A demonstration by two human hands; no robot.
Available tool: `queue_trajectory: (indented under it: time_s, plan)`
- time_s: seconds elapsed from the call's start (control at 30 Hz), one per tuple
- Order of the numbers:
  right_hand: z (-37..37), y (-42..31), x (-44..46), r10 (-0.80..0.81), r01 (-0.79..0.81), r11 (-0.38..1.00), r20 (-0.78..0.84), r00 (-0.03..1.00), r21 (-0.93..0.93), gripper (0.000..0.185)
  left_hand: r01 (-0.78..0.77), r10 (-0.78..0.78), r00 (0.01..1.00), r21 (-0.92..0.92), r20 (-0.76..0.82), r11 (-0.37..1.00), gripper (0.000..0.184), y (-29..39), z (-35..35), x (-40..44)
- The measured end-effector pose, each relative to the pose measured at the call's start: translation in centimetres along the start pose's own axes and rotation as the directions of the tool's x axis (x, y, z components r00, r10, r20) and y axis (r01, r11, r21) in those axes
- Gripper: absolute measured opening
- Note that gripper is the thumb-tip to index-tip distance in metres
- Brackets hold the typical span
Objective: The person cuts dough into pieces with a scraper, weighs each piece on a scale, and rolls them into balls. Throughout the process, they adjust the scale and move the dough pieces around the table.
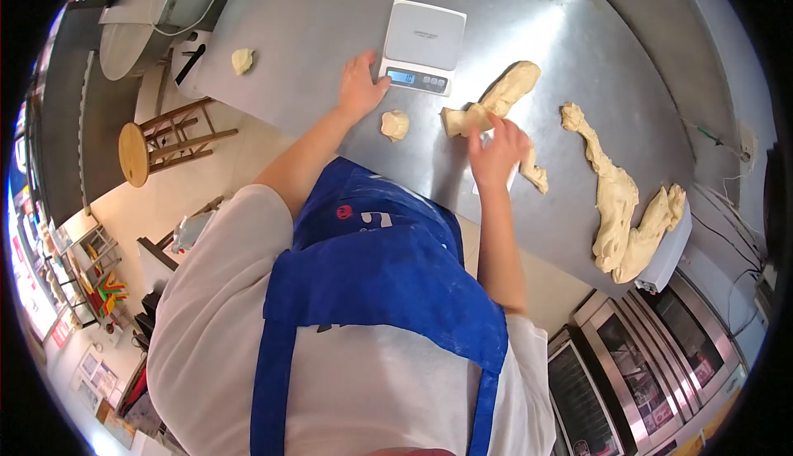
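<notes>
A piece of dough [462, 120] lies on the metal table [322, 10], right of the middle, its near end just at the fingers of the right hand [500, 152]. That hand is bent downward with the fingers spread a little; whether they grip the dough or only rest on it, I cannot tell. A flat white thing [512, 174] shows partly from under the same hand, mostly hidden. Beyond the fingers, a thick roll of dough [514, 84] slants away to the upper right, and on the near right side lies a thin dough strip [535, 173].

The left hand [362, 87] is loosely open with nothing in it, its thumb at the near left corner of a kitchen scale [424, 36]. The scale's plate is bare and its small screen [402, 78] glows blue, the figures too small to read surely. Just below the scale sits a dough ball [395, 125]; a smaller lump [242, 61] lies well apart, near the table's left edge.

Farther right, a long, uneven length of dough [614, 200] touches a folded one [651, 237] by the table edge. A blue apron [388, 274] covers the person's front, and a wooden stool [135, 154] stands on the floor at left.
</notes>
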State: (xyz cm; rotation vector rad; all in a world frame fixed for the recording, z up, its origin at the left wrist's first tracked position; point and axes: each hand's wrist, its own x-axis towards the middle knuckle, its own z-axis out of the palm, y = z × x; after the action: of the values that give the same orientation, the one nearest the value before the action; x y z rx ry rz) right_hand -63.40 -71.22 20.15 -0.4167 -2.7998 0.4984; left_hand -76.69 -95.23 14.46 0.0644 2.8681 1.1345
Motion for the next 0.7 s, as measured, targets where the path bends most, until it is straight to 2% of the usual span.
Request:
queue_trajectory:
  time_s: [0.03,0.13,0.2,0.33,0.43,0.47,0.53,0.57,0.6,0.63,0.7]
  plan:
    - [0.5,-2.1,1.8,-0.006,0.01,0.999,0.113,0.994,-0.035,0.04,-0.002,0.002,1.0,0.006,0.001,1.0,0.032,-0.5,0.0,-0.1]
    - [4.9,-3.9,5.2,-0.008,0.011,0.999,0.094,0.996,-0.041,0.033,0.012,-0.011,0.997,-0.021,0.078,1.0,0.029,-1.4,0.3,-0.2]
    - [6.2,-4.7,6.3,0.143,-0.122,0.989,0.285,0.948,-0.088,0.035,0.01,-0.012,1.0,0.046,0.028,0.999,0.027,-1.1,0.5,-0.2]
    - [6.0,-4.9,7.1,0.203,-0.161,0.977,0.372,0.906,-0.139,0.034,0.116,-0.117,0.989,0.017,0.093,0.993,0.025,-0.7,0.5,-0.1]
    - [6.8,-4.5,7.0,0.181,-0.144,0.981,0.338,0.924,-0.13,0.033,0.063,-0.063,0.996,0.013,0.056,0.998,0.027,-1.1,0.4,-0.1]
    - [6.2,-5.0,7.4,0.224,-0.192,0.974,0.392,0.892,-0.12,0.032,0.065,-0.066,0.996,0.021,0.053,0.998,0.027,-1.2,0.5,-0.1]
    - [5.9,-5.0,7.2,0.196,-0.168,0.98,0.381,0.904,-0.106,0.032,0.06,-0.061,0.997,0.019,0.044,0.998,0.027,-1.3,0.7,-0.2]
    - [5.9,-4.7,7.1,0.174,-0.15,0.984,0.372,0.912,-0.094,0.032,0.004,-0.005,1.0,0.018,0.026,1.0,0.032,-1.6,0.9,-0.4]
    - [5.8,-4.4,6.2,0.08,-0.086,0.996,0.251,0.965,0.016,0.033,-0.053,0.053,0.999,0.02,0.008,0.998,0.037,-1.5,0.8,-0.5]
    - [5.4,-3.7,5.1,0.082,-0.088,0.996,0.244,0.966,0.014,0.033,-0.06,0.06,0.998,0.017,0.007,0.998,0.037,-1.3,0.8,-0.9]
    - [3.8,-2.0,2.4,-0.13,0.139,0.982,-0.077,0.988,0.127,0.04,-0.004,0.003,1.0,-0.071,-0.015,0.997,0.052,-0.5,0.4,-2.6]
